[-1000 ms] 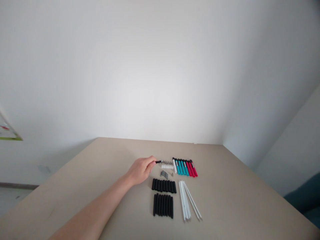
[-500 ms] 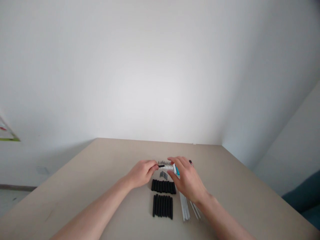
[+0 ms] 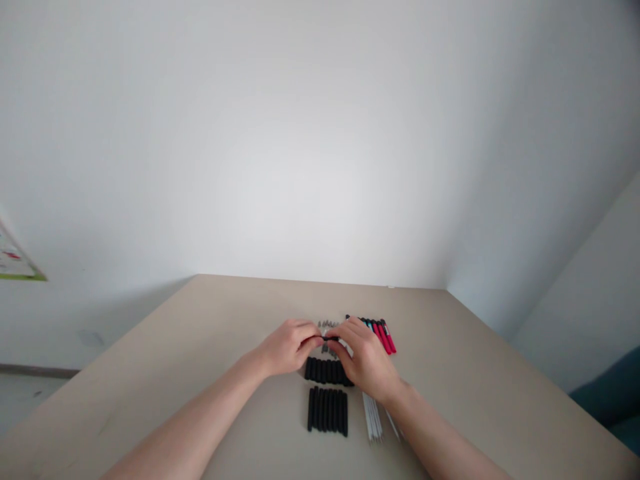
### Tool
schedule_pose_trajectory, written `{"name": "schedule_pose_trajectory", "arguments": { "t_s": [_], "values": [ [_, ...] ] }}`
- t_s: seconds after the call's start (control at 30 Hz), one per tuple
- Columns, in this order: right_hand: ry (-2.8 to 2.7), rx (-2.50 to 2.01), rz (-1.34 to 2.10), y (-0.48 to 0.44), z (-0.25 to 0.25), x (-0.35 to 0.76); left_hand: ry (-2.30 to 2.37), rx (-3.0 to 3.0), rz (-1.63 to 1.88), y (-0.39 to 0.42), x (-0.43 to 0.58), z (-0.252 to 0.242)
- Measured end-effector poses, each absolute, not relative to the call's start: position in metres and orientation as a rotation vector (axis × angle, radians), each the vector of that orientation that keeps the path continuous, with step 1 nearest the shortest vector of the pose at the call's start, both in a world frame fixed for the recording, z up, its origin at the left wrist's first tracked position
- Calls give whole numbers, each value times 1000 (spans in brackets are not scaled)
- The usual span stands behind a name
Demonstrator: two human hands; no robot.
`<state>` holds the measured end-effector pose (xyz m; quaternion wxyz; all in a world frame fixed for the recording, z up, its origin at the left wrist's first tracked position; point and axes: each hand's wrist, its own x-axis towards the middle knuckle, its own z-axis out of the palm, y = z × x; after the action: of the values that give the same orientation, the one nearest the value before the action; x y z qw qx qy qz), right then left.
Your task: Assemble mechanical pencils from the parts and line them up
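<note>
In the head view, my left hand (image 3: 286, 348) pinches the left end of a slim black pen part (image 3: 328, 339) above the table. My right hand (image 3: 366, 355) is closed with thumb and fingertips on the right end of that same part. Just under the fingers lie small grey metal pieces (image 3: 327, 348), partly hidden. Pointed metal tips (image 3: 329, 324) stand in a row behind the hands. Nearer me is a row of short black tubes (image 3: 325, 371), its right end covered by my right hand.
A second row of black tubes (image 3: 327, 411) lies closer to me. White thin rods (image 3: 372, 420) lie beneath my right wrist. Red and teal pen barrels with black ends (image 3: 384, 336) lie behind my right hand. The beige table (image 3: 240, 300) meets a white wall.
My right hand has moved left and closed on the black part, where before its fingers were apart. The red barrels behind it have come into view.
</note>
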<state>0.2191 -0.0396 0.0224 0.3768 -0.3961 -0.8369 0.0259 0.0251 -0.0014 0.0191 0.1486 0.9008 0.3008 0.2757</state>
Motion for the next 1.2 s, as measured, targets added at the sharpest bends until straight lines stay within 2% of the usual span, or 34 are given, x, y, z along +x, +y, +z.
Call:
{"name": "schedule_pose_trajectory", "arguments": {
  "t_s": [0.3, 1.03, 1.2],
  "values": [
    [-2062, -1176, 38, -35, 13, 219, 947, 2510, 839, 1, 26, 14],
    [-2193, -1209, -15, -33, 12, 220, 830, 2733, 807, 2, 24, 17],
    [-2185, -1216, -22, -32, 14, 220, 902, 2787, 891, 2, 25, 20]
  ]
}}
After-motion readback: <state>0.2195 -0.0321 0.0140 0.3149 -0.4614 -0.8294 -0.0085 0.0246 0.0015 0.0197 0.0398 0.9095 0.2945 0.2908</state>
